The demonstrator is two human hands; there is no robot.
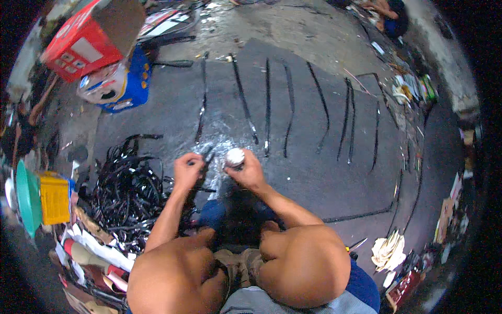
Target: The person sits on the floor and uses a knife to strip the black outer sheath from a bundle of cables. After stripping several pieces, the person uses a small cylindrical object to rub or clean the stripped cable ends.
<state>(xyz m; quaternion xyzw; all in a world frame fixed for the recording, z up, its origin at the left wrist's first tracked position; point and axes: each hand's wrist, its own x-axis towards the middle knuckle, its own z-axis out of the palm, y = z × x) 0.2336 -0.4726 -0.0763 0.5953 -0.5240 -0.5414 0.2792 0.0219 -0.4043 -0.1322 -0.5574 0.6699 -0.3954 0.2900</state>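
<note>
Squatting at the near edge of the dark floor mat (314, 172), you have bare mat ahead; laid-out black strips (267, 104) lie beyond, a tangled strip pile (125, 193) crowds your left. Your left hand (187, 170) is clenched on a black strip (206, 157); your right hand (247, 170) grasps a white-capped container (235, 156), at the wet patch.

Black strip (207, 157): thin, dark, glossy; one end pinched at the floor, lying just ahead of the knees.
White-capped container (235, 156): small, round, pale top; held upright, just beside the strip.
</note>
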